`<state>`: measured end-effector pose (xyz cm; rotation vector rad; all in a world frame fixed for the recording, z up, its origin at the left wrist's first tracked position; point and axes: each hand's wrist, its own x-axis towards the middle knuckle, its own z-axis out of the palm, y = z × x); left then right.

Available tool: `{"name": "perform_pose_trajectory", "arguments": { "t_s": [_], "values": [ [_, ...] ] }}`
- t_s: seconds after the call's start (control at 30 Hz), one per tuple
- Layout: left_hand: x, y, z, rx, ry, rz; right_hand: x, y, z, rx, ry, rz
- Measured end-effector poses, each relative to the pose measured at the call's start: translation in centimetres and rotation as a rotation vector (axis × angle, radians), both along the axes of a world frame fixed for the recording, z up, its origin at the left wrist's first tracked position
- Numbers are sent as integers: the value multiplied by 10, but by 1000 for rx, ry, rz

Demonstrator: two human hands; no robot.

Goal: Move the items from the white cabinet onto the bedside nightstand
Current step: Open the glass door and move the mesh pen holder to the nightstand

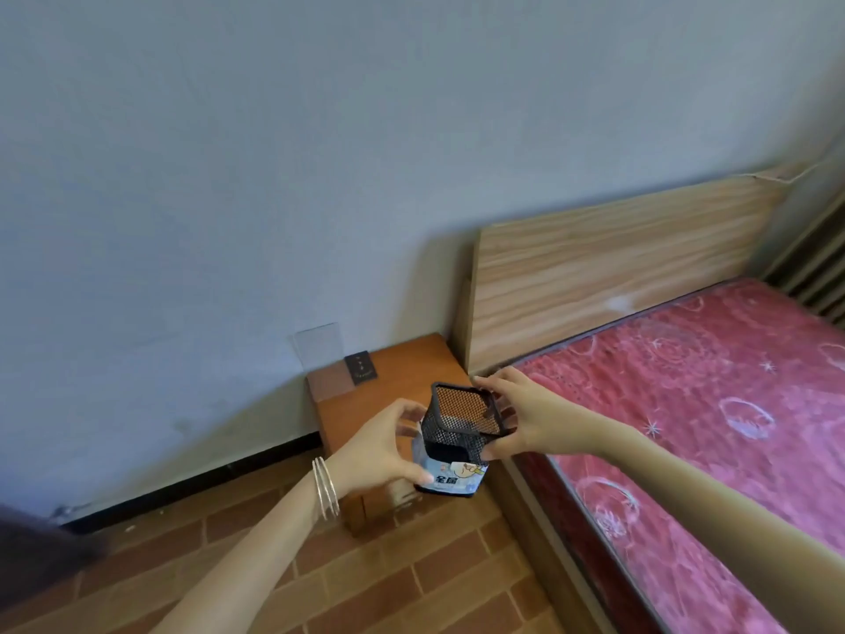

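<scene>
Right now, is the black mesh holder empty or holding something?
Empty: through its open top the mesh holder shows only bare walls and the nightstand behind.

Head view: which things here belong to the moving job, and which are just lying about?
Job: mesh holder, pack, nightstand, left hand, right hand.
Lying about: mattress, headboard, dark card, clear sheet.
</scene>
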<state>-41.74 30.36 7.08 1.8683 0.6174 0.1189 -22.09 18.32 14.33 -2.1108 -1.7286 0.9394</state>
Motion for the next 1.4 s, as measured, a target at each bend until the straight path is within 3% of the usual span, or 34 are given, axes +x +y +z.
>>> {"name": "perform_pose_trajectory", "arguments": {
  "t_s": [0.47,0.63,1.03,1.2,1.4],
  "values": [
    [82,144,-33,23,104,50,95,166,-48,-21,26,29],
    [102,201,-56,48,132,196,116,232,-87,-1,2,22],
    [102,258,-183,466,495,524,165,379,-257,-33,-117,14],
    [126,279,-245,698,620,498,176,418,-341,-8,-211,89],
    [142,285,-307,736,658,434,180,446,-416,38,-212,113]
  ]
}}
